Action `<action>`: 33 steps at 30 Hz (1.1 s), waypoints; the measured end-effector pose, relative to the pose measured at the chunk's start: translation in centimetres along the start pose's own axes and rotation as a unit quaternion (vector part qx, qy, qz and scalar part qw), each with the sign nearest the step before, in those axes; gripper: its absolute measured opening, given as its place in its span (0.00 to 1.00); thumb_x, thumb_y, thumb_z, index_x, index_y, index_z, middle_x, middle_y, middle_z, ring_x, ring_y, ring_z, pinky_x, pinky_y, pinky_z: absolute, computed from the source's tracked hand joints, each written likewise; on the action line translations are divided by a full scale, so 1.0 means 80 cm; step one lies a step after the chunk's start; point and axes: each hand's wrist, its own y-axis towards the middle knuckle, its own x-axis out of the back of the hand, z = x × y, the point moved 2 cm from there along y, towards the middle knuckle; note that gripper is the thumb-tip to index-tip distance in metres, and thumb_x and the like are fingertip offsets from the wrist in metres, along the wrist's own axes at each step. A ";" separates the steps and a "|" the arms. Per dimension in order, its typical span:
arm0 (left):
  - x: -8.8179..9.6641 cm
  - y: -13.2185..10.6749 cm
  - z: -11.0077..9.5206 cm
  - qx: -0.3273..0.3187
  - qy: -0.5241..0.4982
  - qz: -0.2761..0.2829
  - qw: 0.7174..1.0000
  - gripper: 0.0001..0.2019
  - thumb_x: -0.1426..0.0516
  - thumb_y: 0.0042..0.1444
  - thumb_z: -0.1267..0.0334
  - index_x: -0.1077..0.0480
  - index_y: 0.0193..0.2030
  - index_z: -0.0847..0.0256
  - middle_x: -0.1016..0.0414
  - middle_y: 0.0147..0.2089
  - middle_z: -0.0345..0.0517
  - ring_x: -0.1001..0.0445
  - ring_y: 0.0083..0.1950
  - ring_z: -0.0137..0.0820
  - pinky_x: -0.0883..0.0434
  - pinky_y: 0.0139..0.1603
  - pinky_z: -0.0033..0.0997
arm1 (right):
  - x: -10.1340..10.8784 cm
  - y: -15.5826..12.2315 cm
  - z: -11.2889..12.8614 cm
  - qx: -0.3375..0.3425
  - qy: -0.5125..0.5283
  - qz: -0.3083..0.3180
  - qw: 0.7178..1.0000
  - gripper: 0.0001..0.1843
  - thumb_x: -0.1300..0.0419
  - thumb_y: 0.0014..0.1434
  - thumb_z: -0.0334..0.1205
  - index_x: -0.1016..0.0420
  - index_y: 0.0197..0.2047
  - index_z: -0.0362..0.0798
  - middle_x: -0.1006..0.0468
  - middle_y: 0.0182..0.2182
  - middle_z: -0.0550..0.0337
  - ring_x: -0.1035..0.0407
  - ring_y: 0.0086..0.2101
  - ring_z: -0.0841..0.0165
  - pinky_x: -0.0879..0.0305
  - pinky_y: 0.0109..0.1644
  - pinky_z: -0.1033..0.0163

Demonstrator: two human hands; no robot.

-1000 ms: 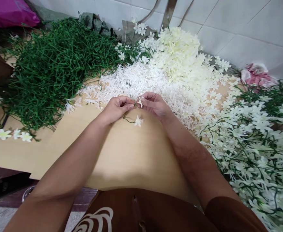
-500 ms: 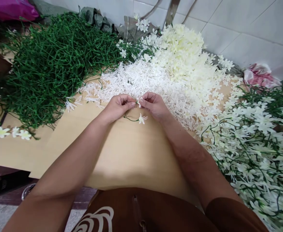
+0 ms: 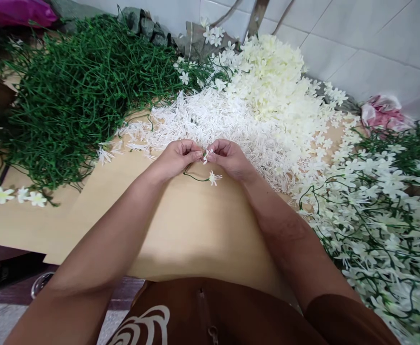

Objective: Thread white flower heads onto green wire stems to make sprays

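Note:
My left hand [image 3: 175, 159] and my right hand [image 3: 229, 157] meet fingertip to fingertip over a tan board [image 3: 181, 225]. The left hand pinches a thin green stem [image 3: 195, 177], which droops below and ends in a small white flower [image 3: 214, 178]. Between its fingertips the right hand pinches a small white flower piece [image 3: 207, 154], held against the stem's upper end. Just beyond both hands lies a heap of white stamen pieces [image 3: 210, 120].
A big tangle of bare green stems [image 3: 76, 91] fills the far left. Cream petals [image 3: 274, 81] are piled at the back by the tiled wall. Finished stems with white flowers [image 3: 382, 211] cover the right side. Three loose flowers [image 3: 16, 195] lie at left.
The hands stayed together. The hanging flower on the stem has swung a little to the right, and the view has shifted slightly.

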 end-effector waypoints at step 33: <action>0.002 0.001 -0.009 0.055 0.031 0.030 0.998 0.06 0.42 0.50 0.72 0.33 0.25 0.64 0.39 0.20 0.33 0.45 0.22 0.20 0.48 0.26 0.25 | -0.003 0.002 0.008 -0.071 -0.044 -0.008 0.996 0.23 0.21 0.30 0.48 0.28 0.23 0.46 0.24 0.20 0.67 0.31 0.24 0.77 0.35 0.31 0.69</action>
